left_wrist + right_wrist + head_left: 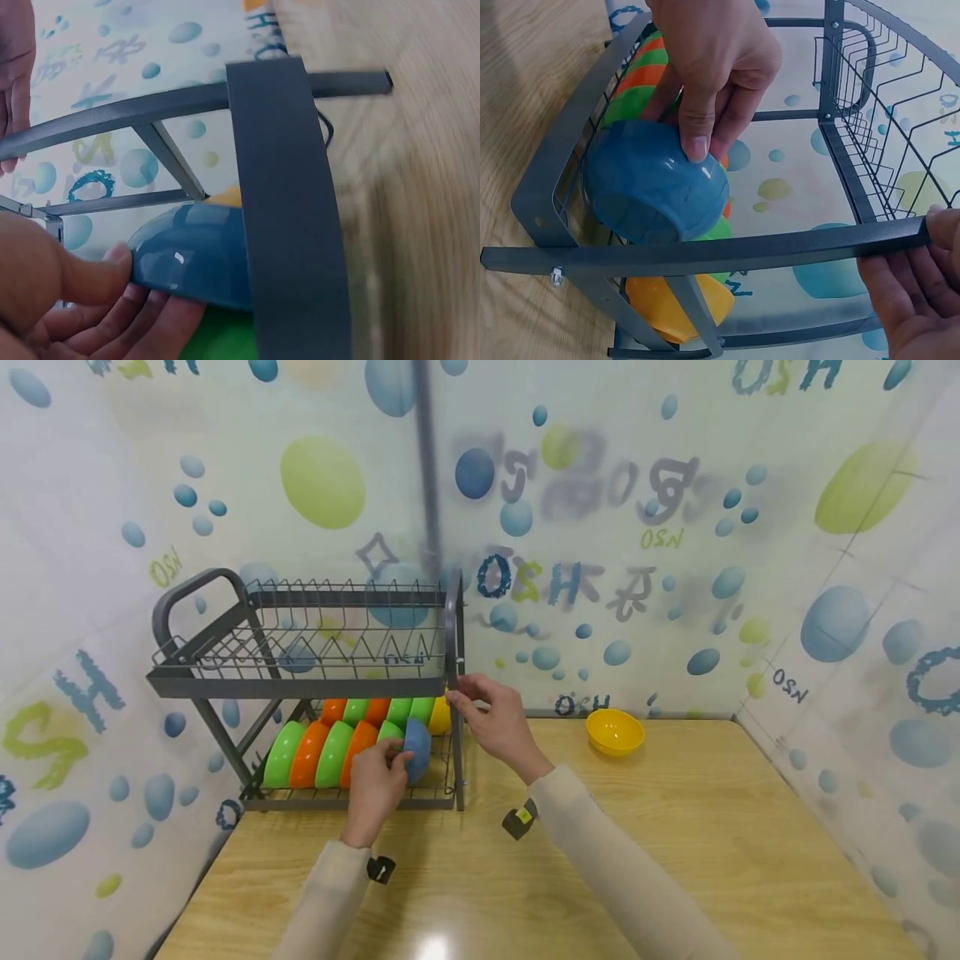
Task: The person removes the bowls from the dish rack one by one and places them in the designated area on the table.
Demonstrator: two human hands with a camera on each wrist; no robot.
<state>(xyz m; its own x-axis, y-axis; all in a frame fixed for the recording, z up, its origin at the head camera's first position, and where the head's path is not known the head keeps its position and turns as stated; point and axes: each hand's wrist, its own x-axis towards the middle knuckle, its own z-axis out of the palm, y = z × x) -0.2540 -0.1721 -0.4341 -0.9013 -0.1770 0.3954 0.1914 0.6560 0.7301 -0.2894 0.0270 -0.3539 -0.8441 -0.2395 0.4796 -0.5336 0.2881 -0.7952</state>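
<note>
My left hand (375, 781) pinches the rim of a blue bowl (417, 752) between thumb and fingers. The bowl stands on edge at the right end of the front row on the lower tier of a dark grey dish rack (300, 687). In the right wrist view the blue bowl (649, 184) has its base toward the rack's side frame, the thumb over its rim. My right hand (497, 722) holds the rack's right upright, fingers wrapped round the bar (817, 247). Green bowls (282, 756) and orange bowls (308, 756) lean in the same row.
Behind the front row is a second row of bowls, with a yellow bowl (441, 717) at its right end. Another yellow bowl (615, 732) sits upright on the wooden table (675, 827), right of the rack. The wire upper tier (345, 643) overhangs the bowls. Patterned walls enclose the table.
</note>
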